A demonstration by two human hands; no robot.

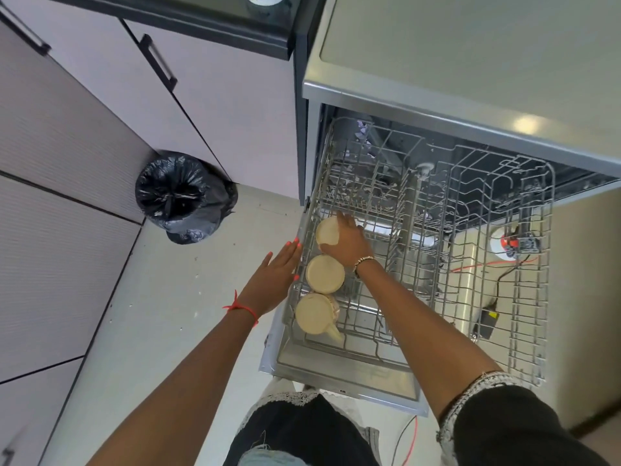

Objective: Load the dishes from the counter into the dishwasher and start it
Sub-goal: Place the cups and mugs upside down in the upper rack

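At the left edge of the dishwasher rack [524,297], the right hand [347,242] grips the farthest mug [326,232] of three upturned; the left hand [274,280], fingers straight, touches the rim.

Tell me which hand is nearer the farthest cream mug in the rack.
Right. The right hand holds the farthest mug itself; the left hand rests flat against the outer left edge of the rack, nearer the middle mug.

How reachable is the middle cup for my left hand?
Probably yes: the left hand lies open against the rack beside the middle cup, nothing covers that cup, and the right hand holds the far cup.
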